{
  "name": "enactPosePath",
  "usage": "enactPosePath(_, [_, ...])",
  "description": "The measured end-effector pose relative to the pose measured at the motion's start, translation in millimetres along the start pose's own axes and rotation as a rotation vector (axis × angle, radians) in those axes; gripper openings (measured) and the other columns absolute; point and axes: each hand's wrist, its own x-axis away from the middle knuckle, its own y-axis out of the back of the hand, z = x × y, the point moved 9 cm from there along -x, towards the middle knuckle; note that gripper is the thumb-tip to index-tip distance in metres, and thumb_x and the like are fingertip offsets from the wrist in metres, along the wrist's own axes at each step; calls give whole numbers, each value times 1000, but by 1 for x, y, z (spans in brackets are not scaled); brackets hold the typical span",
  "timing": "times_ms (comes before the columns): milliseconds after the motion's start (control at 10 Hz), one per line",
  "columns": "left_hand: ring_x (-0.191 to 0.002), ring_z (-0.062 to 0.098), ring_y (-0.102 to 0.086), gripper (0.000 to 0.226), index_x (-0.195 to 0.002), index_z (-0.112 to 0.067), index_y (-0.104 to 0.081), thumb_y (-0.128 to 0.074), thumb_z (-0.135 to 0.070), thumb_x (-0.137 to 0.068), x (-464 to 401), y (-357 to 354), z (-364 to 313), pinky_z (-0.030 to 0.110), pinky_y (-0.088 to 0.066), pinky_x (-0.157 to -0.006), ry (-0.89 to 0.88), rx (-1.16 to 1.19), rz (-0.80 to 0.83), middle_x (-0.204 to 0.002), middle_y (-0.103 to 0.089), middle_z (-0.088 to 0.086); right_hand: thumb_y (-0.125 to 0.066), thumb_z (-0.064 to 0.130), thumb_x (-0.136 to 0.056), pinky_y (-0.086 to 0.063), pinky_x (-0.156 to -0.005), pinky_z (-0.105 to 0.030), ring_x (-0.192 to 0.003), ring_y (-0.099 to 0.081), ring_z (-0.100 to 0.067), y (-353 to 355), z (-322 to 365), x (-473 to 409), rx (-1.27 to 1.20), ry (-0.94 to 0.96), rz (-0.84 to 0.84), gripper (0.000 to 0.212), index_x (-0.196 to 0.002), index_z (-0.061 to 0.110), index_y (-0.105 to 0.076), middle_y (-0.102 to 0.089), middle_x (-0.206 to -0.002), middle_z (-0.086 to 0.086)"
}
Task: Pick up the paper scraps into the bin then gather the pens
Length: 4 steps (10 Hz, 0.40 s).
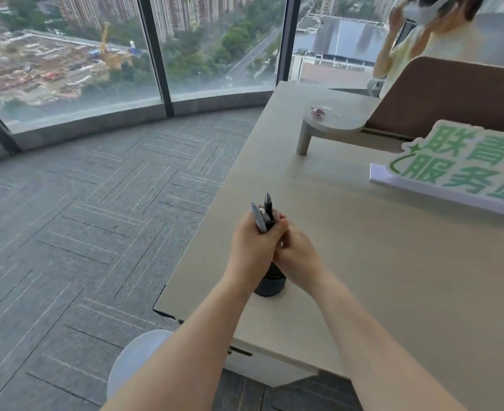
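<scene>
A bundle of pens (263, 214), grey and black, sticks up out of my two hands near the left edge of the beige desk (393, 262). My left hand (252, 244) is wrapped around the bundle. Pressed against it from the right, my right hand (296, 256) closes on the same pens. Directly below the hands stands a dark round pen holder (270, 283) on the desk, mostly hidden by my wrists. No paper scraps show on the desk near me.
A white-and-green sign (458, 170) lies at the right. A small raised shelf (331, 120) at the back carries small items. A brown partition (452, 96) has a person behind it. A white bin (132, 360) stands on the carpet below the desk edge.
</scene>
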Motion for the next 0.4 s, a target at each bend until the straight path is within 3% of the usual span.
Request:
enactPosePath(100, [-69,12,-64,21,-80,-21,-62,-68,-1,-78,-1,5,9,29,-52,-69,10,-11,-16,-74,-66,0,-59,13,-74,-47,-71,-17,-78,-64,5,-7,-10,4,-109,-46,41,44,-118,13,-57,-68,-91,12])
enactPosePath(200, [-74,17,-69,23,-88,-22,-63,-73,-7,-75,0,10,13,33,-56,-72,39,-6,-7,-82,-71,5,-58,11,-72,-51,-88,-23,-100,-65,-3,-1,-8,6,-152,-47,31,63,-133,15,-44,-66,-115,1])
enactPosePath(300, [-85,14,-67,26,-100,-20,-63,-73,-16,-77,2,24,9,23,-54,-76,52,35,-26,-95,-70,2,-50,8,-74,-49,-96,-28,-109,-63,-12,11,3,5,-212,-19,-50,59,-132,17,-43,-64,-118,-1])
enactPosePath(400, [-92,8,-61,20,-109,-11,-62,-61,-16,-90,9,51,7,12,-46,-78,77,129,-123,-105,-67,3,-43,-8,-81,-50,-93,-30,-102,-64,-22,21,14,8,-231,-10,-179,45,-118,14,-52,-66,-109,-9])
